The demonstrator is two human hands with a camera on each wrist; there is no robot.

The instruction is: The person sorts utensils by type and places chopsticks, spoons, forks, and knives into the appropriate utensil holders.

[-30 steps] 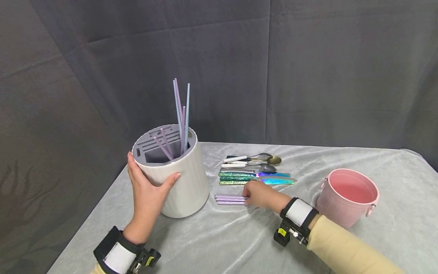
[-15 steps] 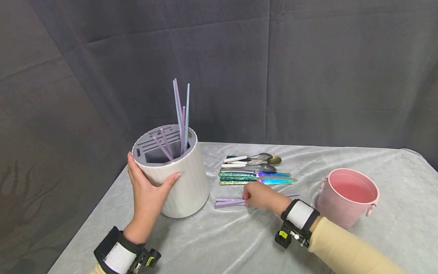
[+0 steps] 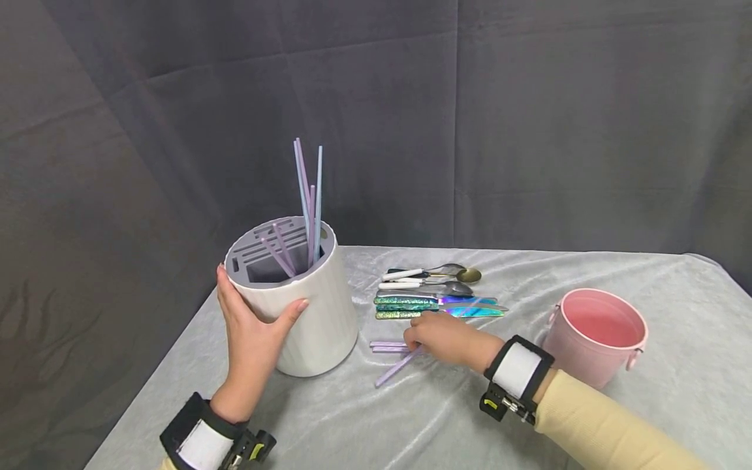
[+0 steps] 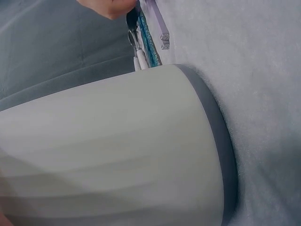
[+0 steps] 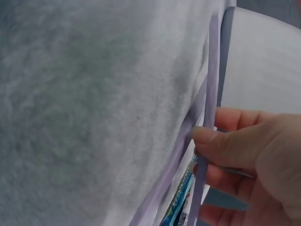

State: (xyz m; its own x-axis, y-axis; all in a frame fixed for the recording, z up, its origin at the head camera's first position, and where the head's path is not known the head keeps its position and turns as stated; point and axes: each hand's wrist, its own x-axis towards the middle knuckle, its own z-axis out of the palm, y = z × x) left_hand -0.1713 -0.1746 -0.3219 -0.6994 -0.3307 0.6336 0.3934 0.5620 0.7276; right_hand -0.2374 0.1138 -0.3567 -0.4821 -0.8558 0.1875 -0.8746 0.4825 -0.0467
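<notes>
My left hand (image 3: 252, 333) rests against a white ribbed knife block (image 3: 320, 320) with a grey slotted top, thumb on its front and fingers along its left side. Purple and pale blue chopsticks (image 3: 319, 189) lean out of its large opening. On the cloth to its right, my right hand (image 3: 443, 336) pinches a purple chopstick (image 5: 212, 70) between thumb and fingers. In the head view this chopstick slants toward the front. Beside the fingers lie more purple chopsticks (image 3: 384, 346), partly hidden by the hand.
Just behind the right hand lie knives (image 3: 405, 305) with green glittery handles and rainbow blades. White-handled spoons (image 3: 402, 285) lie beyond them. A pink bucket (image 3: 578, 356) stands right of the right wrist. Grey cloth (image 3: 470, 418) covers the table; a dark curtain (image 3: 529, 130) hangs behind.
The chopstick in my right hand has swung out of line with the others, its left end now toward the front. The right hand has shifted slightly left. My left hand stays on the knife block.
</notes>
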